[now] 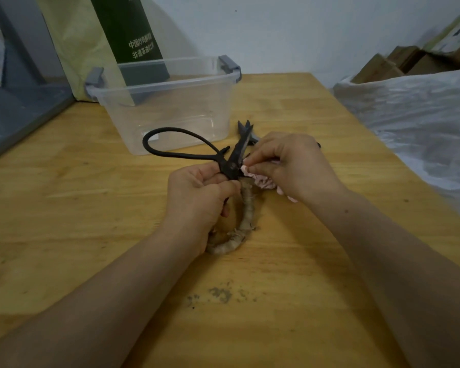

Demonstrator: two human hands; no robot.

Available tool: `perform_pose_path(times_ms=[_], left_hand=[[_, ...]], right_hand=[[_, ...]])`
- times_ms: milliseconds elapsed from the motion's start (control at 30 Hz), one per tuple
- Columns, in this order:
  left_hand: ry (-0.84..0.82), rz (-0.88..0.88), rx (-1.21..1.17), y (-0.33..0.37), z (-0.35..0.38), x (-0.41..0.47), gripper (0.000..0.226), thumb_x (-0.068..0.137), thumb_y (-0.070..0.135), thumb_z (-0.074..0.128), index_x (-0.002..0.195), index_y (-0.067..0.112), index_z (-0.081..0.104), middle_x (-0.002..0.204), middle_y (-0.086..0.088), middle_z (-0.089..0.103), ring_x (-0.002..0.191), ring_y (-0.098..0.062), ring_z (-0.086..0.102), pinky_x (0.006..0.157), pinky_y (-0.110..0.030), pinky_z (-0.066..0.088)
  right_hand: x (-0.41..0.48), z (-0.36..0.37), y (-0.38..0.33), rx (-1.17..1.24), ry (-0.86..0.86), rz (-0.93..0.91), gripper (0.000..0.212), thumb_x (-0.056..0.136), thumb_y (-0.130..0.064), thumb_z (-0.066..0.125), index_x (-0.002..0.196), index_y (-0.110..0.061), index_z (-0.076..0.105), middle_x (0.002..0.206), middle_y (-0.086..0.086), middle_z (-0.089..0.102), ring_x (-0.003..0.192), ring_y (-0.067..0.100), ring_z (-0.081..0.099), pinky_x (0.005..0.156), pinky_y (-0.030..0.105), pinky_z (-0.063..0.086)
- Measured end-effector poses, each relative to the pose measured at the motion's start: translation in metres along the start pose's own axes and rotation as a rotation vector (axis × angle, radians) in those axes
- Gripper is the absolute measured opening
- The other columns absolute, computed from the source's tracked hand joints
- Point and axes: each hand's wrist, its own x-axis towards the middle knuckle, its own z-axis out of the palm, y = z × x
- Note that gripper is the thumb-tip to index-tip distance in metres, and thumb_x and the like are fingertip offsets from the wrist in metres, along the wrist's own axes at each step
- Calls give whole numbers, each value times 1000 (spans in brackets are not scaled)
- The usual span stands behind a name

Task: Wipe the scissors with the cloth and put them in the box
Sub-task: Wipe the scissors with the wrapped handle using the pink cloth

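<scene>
Black iron scissors (pixel 231 160) with one bare loop handle and one cloth-wrapped loop handle are held over the wooden table (pixel 91 235). My left hand (pixel 199 197) grips them at the pivot and the wrapped handle. My right hand (pixel 290 163) pinches a pink cloth (pixel 260 179) against the blade near the pivot. The blades point away, toward the clear plastic box (pixel 170 107) with grey latches, which stands open behind them. A second pair of dark scissors (pixel 246 128) lies on the table beyond my right hand, mostly hidden.
A green and yellow bag (pixel 112 35) leans behind the box. A grey frame (pixel 19 102) borders the table's left side. White plastic sheeting (pixel 422 123) and cardboard boxes (pixel 398 62) lie to the right. Dark smudges (pixel 221 294) mark the near table.
</scene>
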Motion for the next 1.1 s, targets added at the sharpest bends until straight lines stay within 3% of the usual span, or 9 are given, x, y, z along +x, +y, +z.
perform_pose_path(times_ms=[167, 233, 367, 533, 667, 767, 867, 1000, 1100], left_hand=[[-3, 24, 27, -1, -1, 2, 20, 80, -11, 62, 85, 6, 71, 62, 0, 68, 41, -9, 41, 39, -19, 34], [8, 21, 36, -3, -1, 4, 17, 80, -10, 62, 85, 4, 71, 58, -1, 64, 42, -12, 39, 39, -19, 33], [15, -8, 20, -3, -2, 3, 18, 79, -10, 63, 87, 4, 71, 68, -11, 66, 47, -16, 39, 40, -21, 33], [-3, -22, 10, -3, -2, 4, 18, 79, -11, 62, 88, 3, 71, 68, -7, 70, 47, -13, 43, 41, -20, 35], [0, 3, 35, -3, -3, 4, 15, 79, -10, 63, 89, -2, 70, 78, -23, 66, 50, -17, 42, 42, -21, 35], [-3, -3, 27, -5, -3, 5, 16, 79, -10, 63, 87, 0, 71, 73, -14, 69, 51, -18, 42, 41, -20, 36], [-6, -21, 17, -5, -3, 4, 16, 79, -10, 63, 85, 2, 71, 68, -8, 69, 49, -17, 41, 41, -20, 36], [-14, -12, 10, -4, -3, 4, 17, 79, -10, 63, 88, 2, 71, 67, -7, 69, 46, -15, 40, 40, -20, 35], [-16, 2, 17, -4, -2, 3, 17, 79, -9, 63, 88, 3, 71, 63, -2, 68, 43, -11, 42, 40, -19, 35]], right_hand=[[-3, 8, -8, 248, 116, 58, 9, 75, -17, 78, 82, -19, 75, 82, -4, 70, 53, 1, 59, 49, 18, 46], [-5, 10, -10, 253, 52, 48, 9, 75, -11, 77, 83, -11, 74, 88, 3, 70, 46, -3, 56, 40, 9, 38], [-3, 3, -10, 83, -47, -7, 7, 79, -3, 73, 85, -2, 75, 94, 5, 69, 53, -7, 56, 49, 5, 40], [2, 0, -4, -130, 40, -13, 8, 83, -14, 70, 88, -15, 76, 90, -3, 68, 86, 15, 64, 83, 31, 49], [-2, 8, -8, 6, 60, -88, 10, 76, -15, 77, 84, -10, 77, 90, -3, 66, 83, 10, 61, 77, 27, 49], [2, 5, -10, -82, -50, -77, 10, 78, -11, 74, 88, -9, 76, 97, 1, 68, 92, 16, 63, 71, 13, 44], [6, -3, -7, -294, -134, -21, 12, 86, -15, 68, 94, -13, 76, 100, 2, 69, 95, 19, 63, 81, 24, 46], [-3, -4, -5, 17, 60, 118, 4, 84, -16, 71, 84, -18, 74, 71, -11, 63, 55, -3, 58, 50, 12, 42], [-6, 6, -7, 205, -2, 139, 17, 79, -11, 75, 70, -24, 67, 63, -15, 58, 46, -10, 52, 40, 6, 35]])
